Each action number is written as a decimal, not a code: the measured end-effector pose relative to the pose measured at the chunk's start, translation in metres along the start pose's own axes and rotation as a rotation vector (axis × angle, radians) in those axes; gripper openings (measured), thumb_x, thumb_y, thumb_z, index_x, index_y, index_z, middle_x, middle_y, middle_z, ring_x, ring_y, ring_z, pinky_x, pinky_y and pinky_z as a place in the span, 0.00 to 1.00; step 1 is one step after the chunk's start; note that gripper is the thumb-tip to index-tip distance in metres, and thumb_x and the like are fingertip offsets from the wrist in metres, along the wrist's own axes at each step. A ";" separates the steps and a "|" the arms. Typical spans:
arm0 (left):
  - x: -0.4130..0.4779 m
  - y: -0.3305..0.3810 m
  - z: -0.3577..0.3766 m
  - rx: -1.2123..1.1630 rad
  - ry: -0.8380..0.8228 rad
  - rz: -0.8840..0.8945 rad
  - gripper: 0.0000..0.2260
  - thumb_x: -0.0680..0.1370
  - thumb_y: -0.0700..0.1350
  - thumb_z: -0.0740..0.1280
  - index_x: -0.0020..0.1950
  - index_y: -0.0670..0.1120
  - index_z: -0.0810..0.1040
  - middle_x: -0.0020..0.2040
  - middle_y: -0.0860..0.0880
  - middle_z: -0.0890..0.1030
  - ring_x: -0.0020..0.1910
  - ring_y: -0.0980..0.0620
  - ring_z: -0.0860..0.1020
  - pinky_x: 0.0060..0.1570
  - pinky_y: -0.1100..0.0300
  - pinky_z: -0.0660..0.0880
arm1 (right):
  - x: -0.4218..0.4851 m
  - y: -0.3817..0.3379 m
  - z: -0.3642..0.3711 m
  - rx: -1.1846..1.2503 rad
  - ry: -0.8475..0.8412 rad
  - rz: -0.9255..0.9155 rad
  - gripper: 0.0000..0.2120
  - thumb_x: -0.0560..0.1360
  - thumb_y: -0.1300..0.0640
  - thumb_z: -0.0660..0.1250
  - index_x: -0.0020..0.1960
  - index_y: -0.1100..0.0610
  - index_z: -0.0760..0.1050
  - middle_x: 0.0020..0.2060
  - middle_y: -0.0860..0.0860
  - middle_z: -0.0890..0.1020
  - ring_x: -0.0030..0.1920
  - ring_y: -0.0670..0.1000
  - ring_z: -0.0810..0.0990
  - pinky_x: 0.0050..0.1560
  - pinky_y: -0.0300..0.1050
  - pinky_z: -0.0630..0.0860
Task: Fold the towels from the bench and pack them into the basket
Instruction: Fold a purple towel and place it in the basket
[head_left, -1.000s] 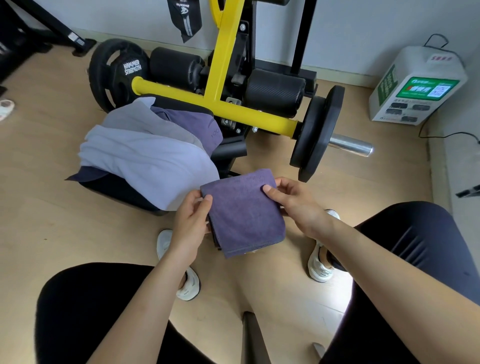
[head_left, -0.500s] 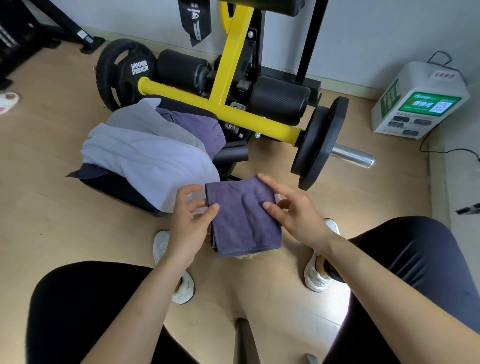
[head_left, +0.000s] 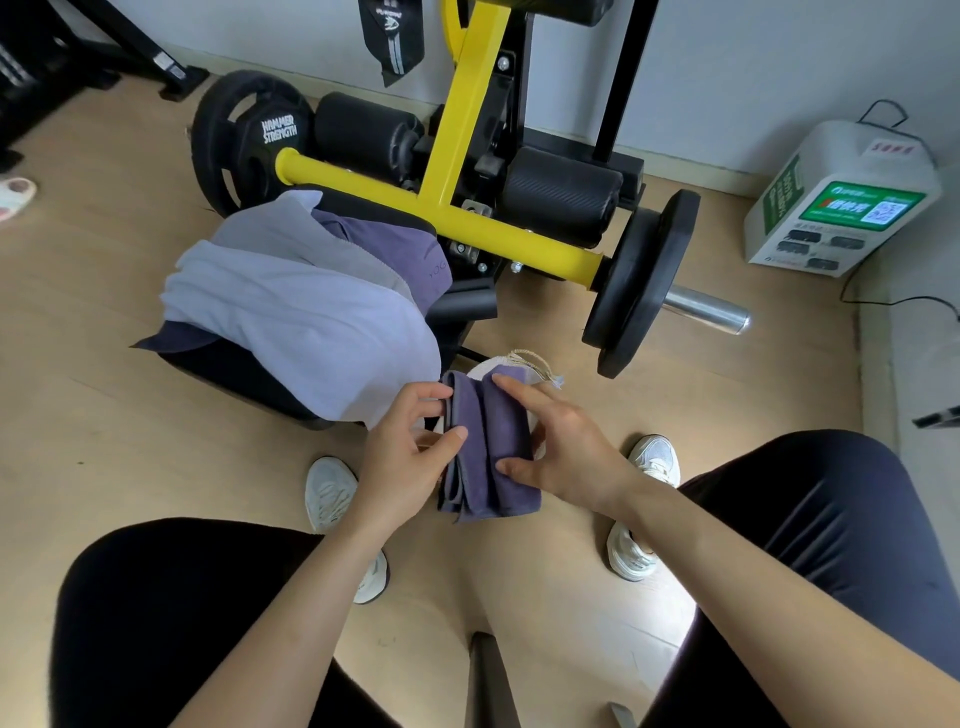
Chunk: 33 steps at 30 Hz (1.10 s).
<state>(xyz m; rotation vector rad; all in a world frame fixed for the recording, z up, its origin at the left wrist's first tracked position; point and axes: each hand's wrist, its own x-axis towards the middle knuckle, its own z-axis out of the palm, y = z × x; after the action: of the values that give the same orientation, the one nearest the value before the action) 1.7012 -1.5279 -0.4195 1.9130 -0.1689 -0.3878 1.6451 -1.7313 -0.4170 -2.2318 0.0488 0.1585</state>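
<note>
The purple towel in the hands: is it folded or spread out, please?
Folded: the purple towel shows layered edges, held between left hand and right hand.

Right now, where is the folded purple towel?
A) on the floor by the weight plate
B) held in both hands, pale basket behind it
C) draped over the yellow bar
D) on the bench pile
B: the left hand and right hand grip the folded purple towel at its two sides, and the pale basket rim shows just behind it.
</note>
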 end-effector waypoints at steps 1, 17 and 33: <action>-0.001 -0.001 0.002 0.022 -0.011 0.005 0.16 0.76 0.40 0.74 0.60 0.55 0.76 0.54 0.57 0.81 0.42 0.56 0.82 0.47 0.55 0.81 | -0.002 -0.003 0.001 0.049 -0.001 -0.013 0.44 0.69 0.56 0.77 0.79 0.47 0.58 0.66 0.49 0.73 0.52 0.49 0.78 0.52 0.25 0.70; 0.005 0.006 0.008 -0.357 0.087 -0.171 0.17 0.76 0.34 0.72 0.60 0.48 0.74 0.59 0.47 0.83 0.54 0.47 0.84 0.51 0.46 0.82 | -0.006 -0.008 0.004 0.521 0.037 0.078 0.30 0.70 0.63 0.77 0.68 0.45 0.74 0.66 0.48 0.71 0.61 0.50 0.76 0.56 0.41 0.78; 0.001 -0.016 0.033 -0.260 -0.304 -0.177 0.22 0.79 0.37 0.70 0.66 0.61 0.73 0.61 0.56 0.77 0.46 0.59 0.82 0.41 0.61 0.80 | 0.002 0.026 0.007 0.695 -0.219 0.251 0.39 0.72 0.68 0.75 0.76 0.45 0.63 0.71 0.47 0.70 0.67 0.42 0.75 0.60 0.38 0.77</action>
<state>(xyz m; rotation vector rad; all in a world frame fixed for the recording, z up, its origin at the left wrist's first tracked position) 1.6896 -1.5517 -0.4456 1.6099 -0.1412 -0.7826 1.6438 -1.7418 -0.4415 -1.4999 0.2285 0.4488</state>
